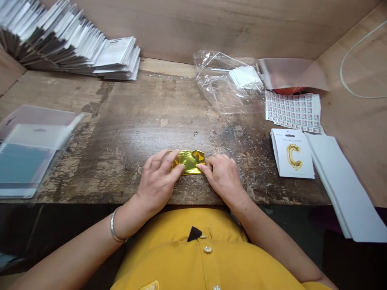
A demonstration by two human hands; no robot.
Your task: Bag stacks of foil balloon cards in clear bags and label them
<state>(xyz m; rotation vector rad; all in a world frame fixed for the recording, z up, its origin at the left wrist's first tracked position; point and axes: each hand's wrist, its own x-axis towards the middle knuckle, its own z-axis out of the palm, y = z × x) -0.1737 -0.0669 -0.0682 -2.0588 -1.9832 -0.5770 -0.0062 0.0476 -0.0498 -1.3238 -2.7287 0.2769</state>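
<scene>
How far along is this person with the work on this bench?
Fairly far, it seems. Done: a fanned stack of cards at the back left looks finished, and a card showing a gold C lies at the right. In hand: the left hand and right hand press folded gold foil. Left: clear sleeves, a sticker sheet and white cards lie ready.

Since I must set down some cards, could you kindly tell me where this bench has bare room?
Bare worn wood lies between the clear sleeves and the gold foil, reaching back to the plastic bag. The right end is crowded: sticker sheets, a balloon card, white sheets.
</scene>
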